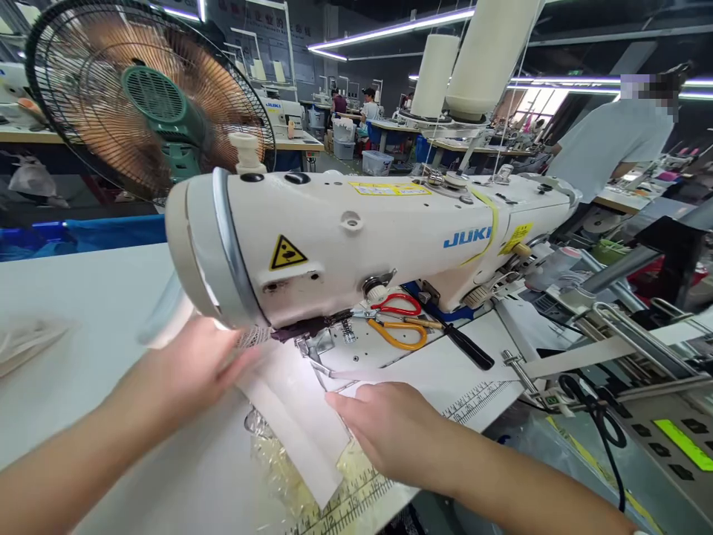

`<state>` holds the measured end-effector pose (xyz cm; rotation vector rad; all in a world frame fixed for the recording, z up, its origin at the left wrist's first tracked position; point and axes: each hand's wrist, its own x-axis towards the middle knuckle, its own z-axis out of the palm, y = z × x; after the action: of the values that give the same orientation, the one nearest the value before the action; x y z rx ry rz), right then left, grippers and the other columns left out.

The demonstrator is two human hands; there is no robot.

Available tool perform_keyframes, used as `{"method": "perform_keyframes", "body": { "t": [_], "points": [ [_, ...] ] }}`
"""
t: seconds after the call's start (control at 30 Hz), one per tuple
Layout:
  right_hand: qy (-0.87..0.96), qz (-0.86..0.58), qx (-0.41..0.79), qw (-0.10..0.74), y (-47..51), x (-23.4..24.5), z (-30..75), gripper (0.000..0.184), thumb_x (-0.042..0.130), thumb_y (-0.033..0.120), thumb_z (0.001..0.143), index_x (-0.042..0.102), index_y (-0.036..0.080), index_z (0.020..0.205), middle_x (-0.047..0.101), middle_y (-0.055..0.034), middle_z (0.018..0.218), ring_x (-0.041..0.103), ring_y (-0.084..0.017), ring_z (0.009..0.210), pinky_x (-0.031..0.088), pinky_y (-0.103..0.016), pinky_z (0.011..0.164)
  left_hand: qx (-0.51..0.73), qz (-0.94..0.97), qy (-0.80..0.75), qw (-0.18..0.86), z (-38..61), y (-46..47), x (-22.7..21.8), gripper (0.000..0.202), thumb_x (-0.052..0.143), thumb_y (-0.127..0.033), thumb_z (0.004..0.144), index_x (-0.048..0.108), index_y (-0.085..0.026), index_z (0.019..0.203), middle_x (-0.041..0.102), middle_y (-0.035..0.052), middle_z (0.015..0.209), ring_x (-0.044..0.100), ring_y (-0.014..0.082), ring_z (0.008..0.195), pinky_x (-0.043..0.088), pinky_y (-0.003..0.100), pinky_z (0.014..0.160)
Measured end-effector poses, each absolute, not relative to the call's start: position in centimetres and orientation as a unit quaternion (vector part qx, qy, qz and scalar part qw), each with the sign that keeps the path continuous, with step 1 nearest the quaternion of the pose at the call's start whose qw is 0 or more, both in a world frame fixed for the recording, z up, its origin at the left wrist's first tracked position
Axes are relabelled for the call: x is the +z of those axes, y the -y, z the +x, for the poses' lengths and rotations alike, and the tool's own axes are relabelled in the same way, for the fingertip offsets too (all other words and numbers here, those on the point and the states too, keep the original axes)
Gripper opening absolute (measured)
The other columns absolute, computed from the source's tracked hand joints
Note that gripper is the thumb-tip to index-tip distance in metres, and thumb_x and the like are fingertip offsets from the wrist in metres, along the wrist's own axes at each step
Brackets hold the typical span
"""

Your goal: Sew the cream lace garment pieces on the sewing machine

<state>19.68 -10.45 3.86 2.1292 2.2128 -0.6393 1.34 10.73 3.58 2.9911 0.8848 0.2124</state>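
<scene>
The bench (83, 297) is largely taken up by a white sewing machine (356, 230), whose head hides the needle. A white fabric strip (301, 423) is laid under the presser foot, running toward the bench's near edge. The left hand (194, 368) is pressed on the strip's left side, fingers partly hidden, their spread unclear. The right hand (390, 427) is laid flat on it, fingers together. Scissors (398, 323) are seen behind.
</scene>
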Motion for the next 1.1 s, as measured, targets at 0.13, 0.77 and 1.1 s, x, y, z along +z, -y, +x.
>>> {"method": "perform_keyframes", "body": {
  "t": [0.13,0.77,1.1],
  "points": [
    [-0.758,0.635,-0.148,-0.001,12.0,3.9,19.8,0.039,0.052,0.011,0.085,0.061,0.023,0.121,0.063,-0.005,0.097,0.056,-0.02,0.084,0.033,-0.03,0.062,0.182,0.981,-0.06,0.031,0.6,-3.0,1.7,0.038,0.033,-0.022,0.099,0.071,-0.019,0.107,0.072,0.0104,0.107,0.067,0.0221,0.09,0.056,0.035,0.08],
    [-0.769,0.628,-0.119,0.014,10.4,3.3,19.4,0.036,0.054,0.014,0.09,0.063,0.023,0.124,0.059,-0.0061,0.095,0.05,-0.02,0.085,0.032,-0.028,0.064,0.109,0.993,-0.021,0.047,0.0,-1.8,1.7,0.028,0.053,-0.017,0.09,0.07,-0.027,0.11,0.074,0.0027,0.103,0.063,0.02,0.081,0.045,0.037,0.077],
    [-0.758,0.632,-0.133,0.092,7.8,4.5,19.4,0.05,0.055,0.019,0.091,0.053,0.025,0.14,0.068,-0.0065,0.09,0.063,-0.023,0.078,0.03,-0.029,0.051,0.127,0.992,0.012,0.002,-0.3,-4.9,1.0,0.035,0.04,-0.015,0.099,0.071,-0.027,0.109,0.075,0.0025,0.108,0.061,0.0188,0.074,0.044,0.037,0.066]
  ]
}}
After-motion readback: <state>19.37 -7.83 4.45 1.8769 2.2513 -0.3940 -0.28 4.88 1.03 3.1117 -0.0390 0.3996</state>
